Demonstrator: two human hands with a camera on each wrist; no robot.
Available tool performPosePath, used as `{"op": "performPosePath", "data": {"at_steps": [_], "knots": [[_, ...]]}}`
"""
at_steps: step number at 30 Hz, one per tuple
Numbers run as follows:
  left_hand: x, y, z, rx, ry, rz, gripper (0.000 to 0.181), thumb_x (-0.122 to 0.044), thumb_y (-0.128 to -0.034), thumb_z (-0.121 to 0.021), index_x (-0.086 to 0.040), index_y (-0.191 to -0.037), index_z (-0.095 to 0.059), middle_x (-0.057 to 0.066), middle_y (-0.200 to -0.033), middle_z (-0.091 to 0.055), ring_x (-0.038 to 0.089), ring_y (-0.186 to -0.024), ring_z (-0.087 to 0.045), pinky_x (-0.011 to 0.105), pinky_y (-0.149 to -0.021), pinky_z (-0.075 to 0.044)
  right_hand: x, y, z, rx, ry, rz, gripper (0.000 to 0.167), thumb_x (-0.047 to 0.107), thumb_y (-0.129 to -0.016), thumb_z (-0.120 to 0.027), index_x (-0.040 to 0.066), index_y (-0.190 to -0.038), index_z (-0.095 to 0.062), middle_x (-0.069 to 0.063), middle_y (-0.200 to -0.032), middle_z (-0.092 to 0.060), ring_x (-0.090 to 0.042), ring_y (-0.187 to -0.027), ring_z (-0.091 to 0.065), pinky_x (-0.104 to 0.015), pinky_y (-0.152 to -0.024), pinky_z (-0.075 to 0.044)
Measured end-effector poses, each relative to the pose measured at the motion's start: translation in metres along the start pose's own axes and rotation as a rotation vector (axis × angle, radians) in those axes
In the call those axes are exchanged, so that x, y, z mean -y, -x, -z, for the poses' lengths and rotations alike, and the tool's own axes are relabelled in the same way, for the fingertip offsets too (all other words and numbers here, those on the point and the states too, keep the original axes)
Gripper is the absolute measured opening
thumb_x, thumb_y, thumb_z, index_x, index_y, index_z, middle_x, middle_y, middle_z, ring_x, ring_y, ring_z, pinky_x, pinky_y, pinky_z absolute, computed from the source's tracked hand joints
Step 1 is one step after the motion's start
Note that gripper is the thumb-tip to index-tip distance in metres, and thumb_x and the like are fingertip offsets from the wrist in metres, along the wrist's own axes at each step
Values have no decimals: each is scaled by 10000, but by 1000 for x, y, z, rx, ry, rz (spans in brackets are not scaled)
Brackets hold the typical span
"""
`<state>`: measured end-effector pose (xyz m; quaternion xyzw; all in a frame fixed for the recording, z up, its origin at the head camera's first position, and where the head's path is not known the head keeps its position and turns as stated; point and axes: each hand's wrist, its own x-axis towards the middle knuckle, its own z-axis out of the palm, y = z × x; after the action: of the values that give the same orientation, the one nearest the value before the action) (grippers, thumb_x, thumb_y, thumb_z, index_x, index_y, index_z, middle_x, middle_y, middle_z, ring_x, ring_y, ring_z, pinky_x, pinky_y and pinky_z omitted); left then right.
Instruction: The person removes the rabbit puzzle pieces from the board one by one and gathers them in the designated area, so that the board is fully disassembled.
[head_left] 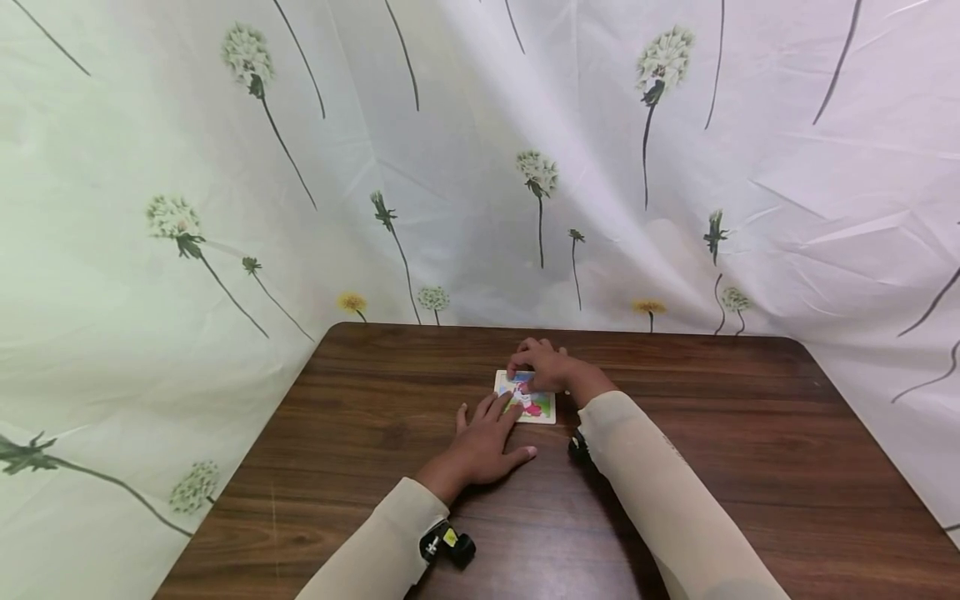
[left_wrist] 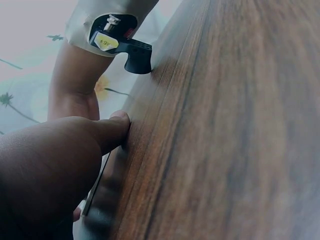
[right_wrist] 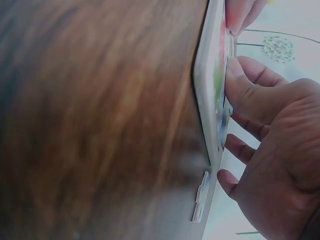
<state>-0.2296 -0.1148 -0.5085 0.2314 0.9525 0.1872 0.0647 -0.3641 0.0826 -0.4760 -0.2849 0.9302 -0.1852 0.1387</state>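
Note:
A small flat picture puzzle [head_left: 542, 408] with a pale border lies on the table, showing a white and pink cartoon figure over green and blue. My left hand [head_left: 483, 442] rests at its lower left, fingers spread and fairly straight on the picture, thumb out on the wood. Over the upper right part bends my right hand [head_left: 550, 368]. In the right wrist view that hand [right_wrist: 280, 120] has its thumb and bent fingers at the picture's surface; whether they pinch a piece there is hidden. Small loose pieces [right_wrist: 201, 197] lie beside the puzzle, mostly covered by this hand in the head view.
The brown wood-grain table [head_left: 360, 417] ends at a rounded back edge. Behind it hangs a pale cloth [head_left: 465, 167] printed with dandelions. Black camera mounts [head_left: 450, 542] sit on the wrists, the left one low over the table.

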Motion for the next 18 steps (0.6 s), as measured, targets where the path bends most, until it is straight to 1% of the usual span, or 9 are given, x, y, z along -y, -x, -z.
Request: {"op": "performPosePath", "data": {"at_steps": [3, 7, 10, 11, 14, 16, 18], "knots": [[0, 0, 0, -2, -2, 2, 768, -627, -1078, -577, -217, -1702, -398, 93, -1816, -272, 386, -1689, -225, 809, -1270, -128, 2, 0, 1, -13, 13, 18, 189, 150, -1014, -795, 291, -1112, -714, -78, -1503, -506, -372, -1428, -419, -716, -1224, -253], [-1, 0, 1, 3, -5, 5, 763, -622, -1079, -578, -213, -1699, -405, 98, -1815, -276, 387, -1688, -229, 811, -1270, -129, 2, -1, 1, -20, 22, 40, 225, 97, -996, -800, 273, -1099, -704, -44, -1297, -594, -297, -1253, -465, -611, -1118, -311], [-2, 1, 2, 6, 1, 4, 758, -611, -1081, -583, -204, -1696, -410, 107, -1812, -279, 393, -1685, -235, 816, -1266, -130, 1, -1, 2, -24, 14, 63, 251, 47, -979, -799, 248, -1096, -705, -27, -1136, -622, -241, -1112, -470, -578, -1041, -317], [-3, 1, 3, 6, 3, 3, 757, -607, -1081, -586, -201, -1696, -411, 110, -1812, -279, 394, -1684, -237, 818, -1265, -129, 1, -1, 2, -26, 14, 72, 253, 39, -977, -799, 238, -1104, -707, -24, -1107, -625, -227, -1084, -471, -583, -1048, -329], [-3, 2, 4, 6, 9, 3, 757, -603, -1081, -587, -196, -1695, -411, 115, -1811, -279, 398, -1683, -238, 817, -1265, -125, -1, -2, 2, -30, -18, 105, 291, 12, -962, -807, 192, -1173, -719, -43, -1071, -636, -211, -1028, -510, -565, -1049, -409], [-3, 2, 3, 8, 10, 7, 759, -608, -1081, -584, -201, -1697, -408, 113, -1813, -276, 398, -1685, -233, 814, -1268, -119, -2, -3, 2, -31, -40, 121, 336, 6, -955, -816, 158, -1239, -720, -58, -1078, -650, -209, -1012, -548, -508, -1026, -475], [-3, 2, 2, 10, 11, 10, 759, -616, -1080, -580, -209, -1697, -407, 108, -1814, -275, 397, -1686, -231, 812, -1270, -117, -3, -4, 2, -30, -46, 127, 351, 17, -952, -828, 132, -1268, -729, -64, -1091, -659, -199, -995, -578, -432, -959, -519]]}}
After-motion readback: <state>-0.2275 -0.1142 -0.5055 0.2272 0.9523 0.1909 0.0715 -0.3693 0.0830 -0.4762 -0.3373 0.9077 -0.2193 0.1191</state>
